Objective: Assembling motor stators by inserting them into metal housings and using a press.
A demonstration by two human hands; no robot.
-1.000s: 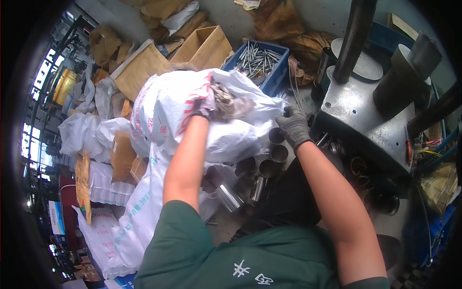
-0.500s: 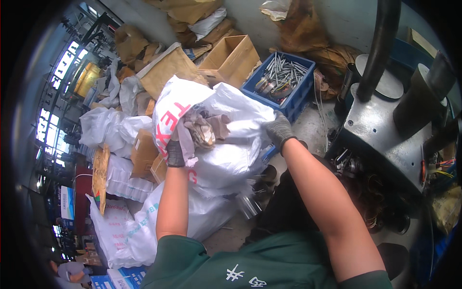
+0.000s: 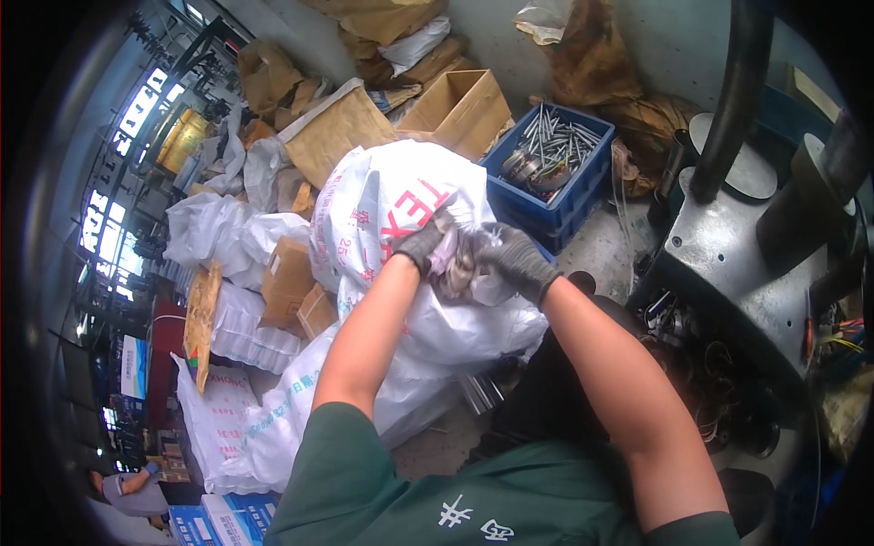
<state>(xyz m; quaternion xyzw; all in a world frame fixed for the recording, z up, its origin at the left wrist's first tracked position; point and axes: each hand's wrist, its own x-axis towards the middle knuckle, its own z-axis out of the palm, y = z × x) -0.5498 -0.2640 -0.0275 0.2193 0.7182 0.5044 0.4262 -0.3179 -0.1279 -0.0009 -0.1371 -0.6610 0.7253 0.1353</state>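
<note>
**White sack between two gloved hands**

White sack [image 3: 364, 196] slumps over the floor [image 3: 596, 244] near the wall [image 3: 678, 50], beside a blue crate [image 3: 583, 196]. Its rag-filled mouth turns toward the person; its long axis slants down rightward. Left hand [image 3: 421, 247] and right hand [image 3: 517, 264] bend fingers inward at the rags [image 3: 458, 273]; what they pinch, I cannot tell.

Both bare forearms [image 3: 369, 341] reach forward, right elbow [image 3: 660, 446] bent — gloved left hand [image 3: 421, 247] and right hand [image 3: 519, 260] close together, the right's fingers [image 3: 492, 258] curled.
</note>
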